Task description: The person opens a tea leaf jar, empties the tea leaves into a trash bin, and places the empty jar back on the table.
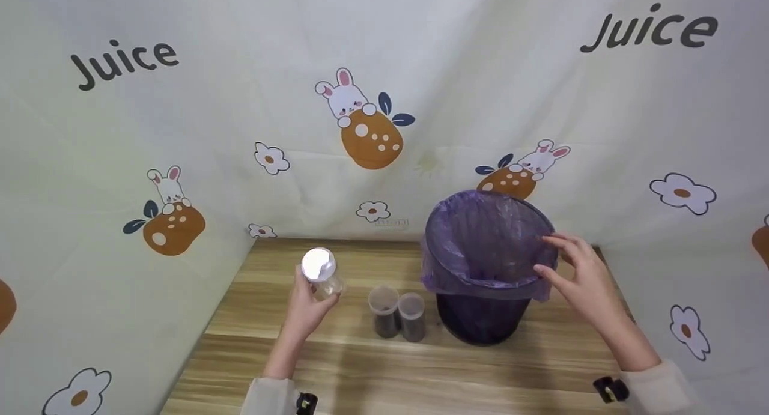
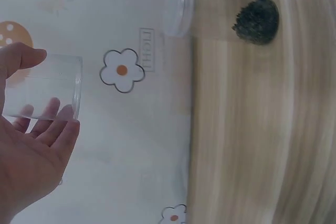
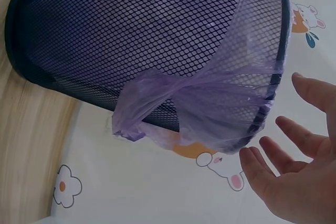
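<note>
My left hand point(image 1: 309, 304) grips a clear plastic jar point(image 1: 327, 286) with a white lid point(image 1: 318, 263), held above the table. In the left wrist view, the thumb and fingers curl round the jar point(image 2: 52, 85), which looks see-through with nothing inside. At the right, a black mesh trash bin point(image 1: 480, 319) stands lined with a purple bag point(image 1: 492, 235) folded over its rim. Beside that rim is my right hand point(image 1: 586, 280), its fingers spread and loosely bent, holding nothing. The right wrist view shows its fingertips point(image 3: 252, 156) close by the bag-covered rim.
Two clear containers point(image 1: 384, 301) point(image 1: 412, 310) stand side by side on the wooden table point(image 1: 270, 343), left of the bin. Dark, rough clumps point(image 2: 257, 22) show inside one of them. A printed cloth point(image 1: 270, 90) hangs behind the table and along both sides.
</note>
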